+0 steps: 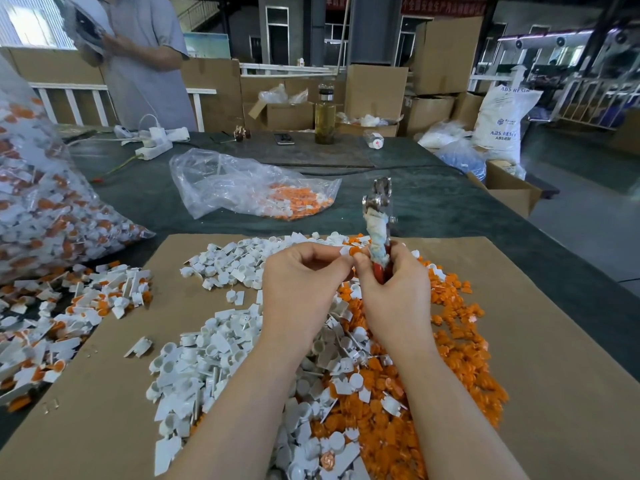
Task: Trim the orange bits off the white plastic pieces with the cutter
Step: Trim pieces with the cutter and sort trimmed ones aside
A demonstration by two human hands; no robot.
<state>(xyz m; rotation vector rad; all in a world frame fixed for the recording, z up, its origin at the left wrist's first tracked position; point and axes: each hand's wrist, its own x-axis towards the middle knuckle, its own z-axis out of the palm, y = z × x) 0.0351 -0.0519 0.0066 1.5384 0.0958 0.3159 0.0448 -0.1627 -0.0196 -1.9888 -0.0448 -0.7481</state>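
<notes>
Left hand [304,271]: raised over the middle of the cardboard sheet, its grip pinched on a small piece; thumb and forefinger tips meet at the piece's white part.
Held piece [350,251]: a white plastic piece with an orange bit on it, held between the two hands, just beside the cutter's handles.
Right hand [391,285]: its grip curled round the cutter's handles, thumb tip touching the held piece from below.
Cutter [378,216]: upright, metal head pointing away from the person, handles wrapped in dirty white cloth with red showing lower down inside the fist; whether the blades are apart or together I cannot tell.
Cardboard sheet [540,341]: lies flat on the near part of the tabletop, carrying the sorted heaps.
White pile [214,358]: trimmed white pieces, spread over the left and middle of the cardboard, running under both forearms.
Orange pile [460,344]: cut orange bits, heaped on the right of the cardboard, touching the white pile along its edge.
Untrimmed heap [69,306]: mixed white-and-orange pieces off the cardboard's left edge, on the tabletop.
Large bag [38,202]: clear plastic, full of white-and-orange pieces, at the tabletop's left edge above the untrimmed heap.
Smaller bag [249,188]: clear, mostly collapsed, some orange-and-white pieces in its right end, beyond the cardboard's far edge.
Tabletop [450,202]: covered in dark green cloth.
Far edge: a bottle [325,116] stands upright, with a phone [284,138] to its left and a white power strip [154,147] further left.
Another person [145,64]: stands behind the far left corner.
</notes>
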